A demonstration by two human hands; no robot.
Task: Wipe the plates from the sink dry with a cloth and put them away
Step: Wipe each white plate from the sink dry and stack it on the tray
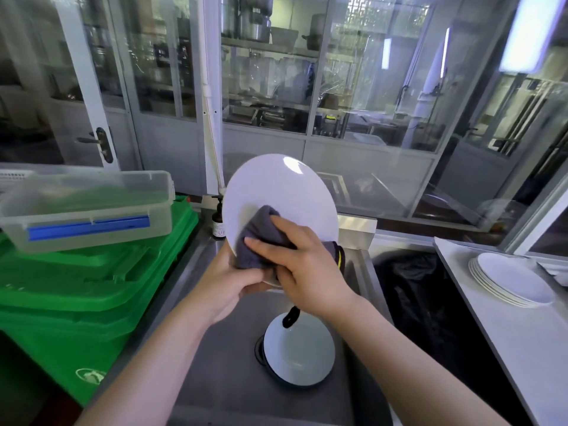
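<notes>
We stand at a steel sink [215, 364] whose basin is mostly bare, hemmed on the left by a green bin [92, 296] pressed against its rim and on the right by a dark bag-lined opening [412, 290], then a white counter [522, 348]. On the bin lid rests one clear lidded box [89, 207] with a blue clasp, its corner near the sink's left edge. Above the basin we hold one white plate [276, 192] tilted upright, its top edge free in open air before the glass partition. On the counter sits one stack of plates [513, 279]; we cannot count them surely. One more white plate in the sink [299, 353] lies flat over the drain. Our left hand [224, 287] closes on the held plate's lower rim. Our right hand [298, 262] presses one grey cloth [258, 238] flat-fingered against the plate's face. One small brown bottle [217, 224] stands at the sink's back corner.
</notes>
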